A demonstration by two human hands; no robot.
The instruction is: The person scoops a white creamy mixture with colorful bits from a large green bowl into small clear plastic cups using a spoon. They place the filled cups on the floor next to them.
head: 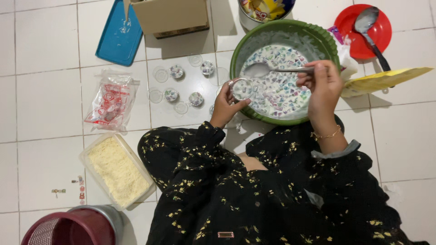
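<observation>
Small clear cup [241, 89] clamped in left fingers [225, 105], spoon [272, 69] gripped by right fingers [323, 86] — handle end hidden.

Four filled small cups [176, 71], one green bowl [327, 38], two spoons [257, 69], one red plate [385, 27], one blue tray [109, 43].

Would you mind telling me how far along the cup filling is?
Done: four small filled cups stand on the floor tiles. In hand: the left hand holds a clear cup at the green bowl's rim, while the right hand brings a spoon of the milky mix towards it. Left: several empty cups wait, and the bowl holds plenty of mix.
</observation>
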